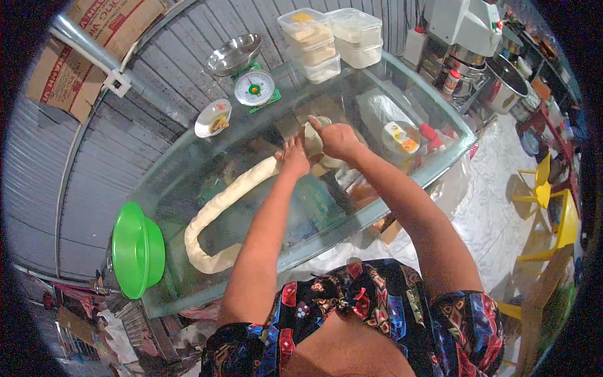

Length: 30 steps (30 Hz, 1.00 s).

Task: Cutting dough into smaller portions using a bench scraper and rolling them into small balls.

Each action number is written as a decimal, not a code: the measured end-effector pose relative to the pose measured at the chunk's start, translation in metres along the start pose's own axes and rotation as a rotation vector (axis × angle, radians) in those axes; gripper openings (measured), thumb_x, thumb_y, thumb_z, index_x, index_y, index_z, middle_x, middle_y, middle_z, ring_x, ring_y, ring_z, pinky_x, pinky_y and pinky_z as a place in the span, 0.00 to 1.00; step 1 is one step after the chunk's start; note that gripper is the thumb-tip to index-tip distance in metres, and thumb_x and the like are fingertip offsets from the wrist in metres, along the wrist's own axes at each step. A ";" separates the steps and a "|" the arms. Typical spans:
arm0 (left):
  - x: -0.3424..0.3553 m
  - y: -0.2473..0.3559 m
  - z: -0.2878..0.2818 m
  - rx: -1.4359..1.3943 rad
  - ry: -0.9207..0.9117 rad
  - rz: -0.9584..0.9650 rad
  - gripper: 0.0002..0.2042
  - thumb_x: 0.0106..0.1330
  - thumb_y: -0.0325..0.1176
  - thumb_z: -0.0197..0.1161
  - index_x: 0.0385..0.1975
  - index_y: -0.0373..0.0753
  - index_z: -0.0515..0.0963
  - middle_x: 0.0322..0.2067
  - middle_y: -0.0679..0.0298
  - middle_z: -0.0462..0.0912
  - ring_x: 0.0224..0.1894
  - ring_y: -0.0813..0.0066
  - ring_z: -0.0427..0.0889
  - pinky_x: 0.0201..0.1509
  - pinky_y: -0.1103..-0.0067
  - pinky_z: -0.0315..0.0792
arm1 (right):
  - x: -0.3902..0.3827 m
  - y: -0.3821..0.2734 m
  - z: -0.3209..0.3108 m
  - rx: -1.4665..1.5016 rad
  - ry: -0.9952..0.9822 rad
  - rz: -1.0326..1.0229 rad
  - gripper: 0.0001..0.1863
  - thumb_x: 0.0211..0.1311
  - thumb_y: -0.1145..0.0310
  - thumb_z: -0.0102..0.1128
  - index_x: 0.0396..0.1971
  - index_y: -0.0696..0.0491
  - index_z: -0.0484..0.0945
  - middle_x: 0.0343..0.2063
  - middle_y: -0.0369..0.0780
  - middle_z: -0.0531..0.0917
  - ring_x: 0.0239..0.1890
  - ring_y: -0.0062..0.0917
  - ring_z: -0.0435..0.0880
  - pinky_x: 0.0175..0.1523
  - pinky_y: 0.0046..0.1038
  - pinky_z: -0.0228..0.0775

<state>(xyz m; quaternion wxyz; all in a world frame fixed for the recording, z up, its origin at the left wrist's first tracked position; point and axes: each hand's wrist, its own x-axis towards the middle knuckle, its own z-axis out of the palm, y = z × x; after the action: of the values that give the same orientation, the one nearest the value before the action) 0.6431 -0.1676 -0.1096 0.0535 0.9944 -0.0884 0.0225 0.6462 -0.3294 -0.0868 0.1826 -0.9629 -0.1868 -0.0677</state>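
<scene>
A long, thick rope of pale dough (217, 206) lies in a hook shape on the glass-topped table (264, 220). My left hand (294, 157) rests over its far end, with the fingers bent around the dough. Beside it my right hand (337, 139) is closed on a pale, flat dough scraper (312, 139), held upright against the end of the rope. Cut pieces of dough (331, 162) lie just right of the scraper, partly hidden by my right hand and forearm.
A dial scale (254, 88) with a metal pan (233, 55) stands at the back, near a small bowl (213, 118). Stacked plastic tubs (312, 56) are behind. A green basin (135, 251) sits at the left edge, a plate (400, 137) at the right. A mixer (468, 28) stands beyond.
</scene>
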 end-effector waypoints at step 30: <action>0.008 -0.067 0.073 0.109 0.141 0.116 0.23 0.58 0.55 0.51 0.55 0.65 0.66 0.59 0.62 0.63 0.60 0.46 0.60 0.55 0.32 0.37 | -0.001 -0.048 -0.009 0.070 0.071 0.073 0.43 0.45 0.75 0.54 0.64 0.39 0.48 0.26 0.51 0.80 0.31 0.46 0.80 0.36 0.43 0.71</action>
<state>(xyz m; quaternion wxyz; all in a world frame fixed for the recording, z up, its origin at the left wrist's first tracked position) 0.6657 -0.1117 -0.1889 0.0039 0.9850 -0.1406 0.1002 0.6261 -0.2920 -0.0627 0.2252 -0.9590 -0.1473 -0.0887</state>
